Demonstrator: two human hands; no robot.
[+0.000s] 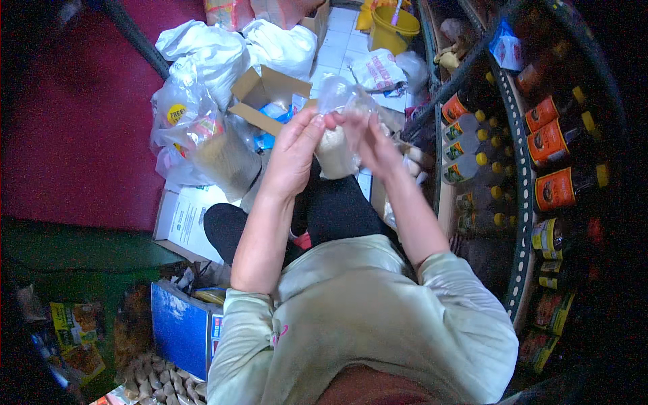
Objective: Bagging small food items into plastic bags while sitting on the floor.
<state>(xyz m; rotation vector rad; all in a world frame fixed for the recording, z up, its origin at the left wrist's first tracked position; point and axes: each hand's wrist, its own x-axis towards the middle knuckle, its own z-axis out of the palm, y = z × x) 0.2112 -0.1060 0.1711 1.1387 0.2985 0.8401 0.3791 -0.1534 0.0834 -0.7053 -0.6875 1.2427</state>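
Observation:
A clear plastic bag (333, 152) with pale, grain-like contents in its lower part hangs in front of me above my knees. My left hand (295, 147) pinches its gathered neck between thumb and fingers. The loose, see-through top of the bag puffs up beyond my fingertips. On the right side of the bag is my right hand (378, 145), raised beside the neck and smeared by motion. Its fingers are too blurred to show whether they grip the plastic. What the contents are, I cannot make out.
Beyond my hands stands an open cardboard box (260, 94) with blue packaging inside. White sacks (216, 54) and a clear bag of brown goods (226, 158) lie left. Shelves of bottles (466, 148) line the right. A yellow bucket (393, 30) stands far back; a blue box (179, 327) sits near left.

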